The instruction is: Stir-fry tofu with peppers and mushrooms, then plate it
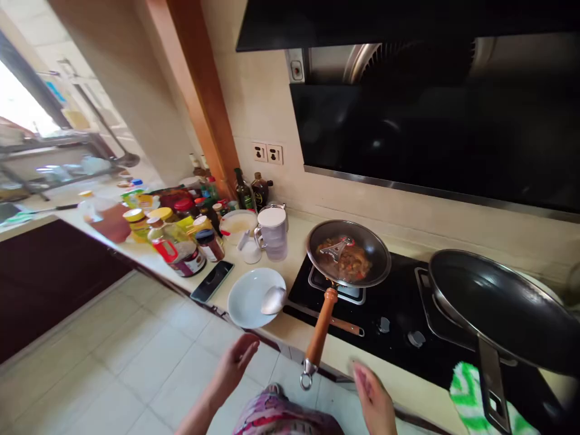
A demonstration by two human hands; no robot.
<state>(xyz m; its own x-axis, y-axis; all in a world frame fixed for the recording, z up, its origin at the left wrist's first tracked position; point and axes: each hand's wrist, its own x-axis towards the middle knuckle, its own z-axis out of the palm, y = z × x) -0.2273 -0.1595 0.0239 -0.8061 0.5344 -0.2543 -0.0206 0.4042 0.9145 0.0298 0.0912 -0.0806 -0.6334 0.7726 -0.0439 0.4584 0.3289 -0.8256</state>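
My left hand (pixel 241 355) hovers in front of the counter edge, just below a white plate (pixel 247 302). Its fingers are loosely curled, with the thumb apart, and nothing is in it. My right hand (pixel 375 396) is also empty, held right of the frying pan's wooden handle (pixel 321 329) without touching it, fingers extended and slightly blurred. The frying pan (pixel 380 257) sits on the left burner with saucy food (pixel 356 263) and a shiny metal piece in it. A wooden-handled spatula (pixel 272 301) rests its metal head on the plate; its handle passes under the pan's handle.
A large dark wok (pixel 493 308) stands on the right burner, above a green-and-white cloth (pixel 466 393). Left of the plate lies a phone (pixel 212 281). Behind are a lidded pitcher (pixel 273 235) and several jars and bottles. The range hood (pixel 408 133) overhangs the stove.
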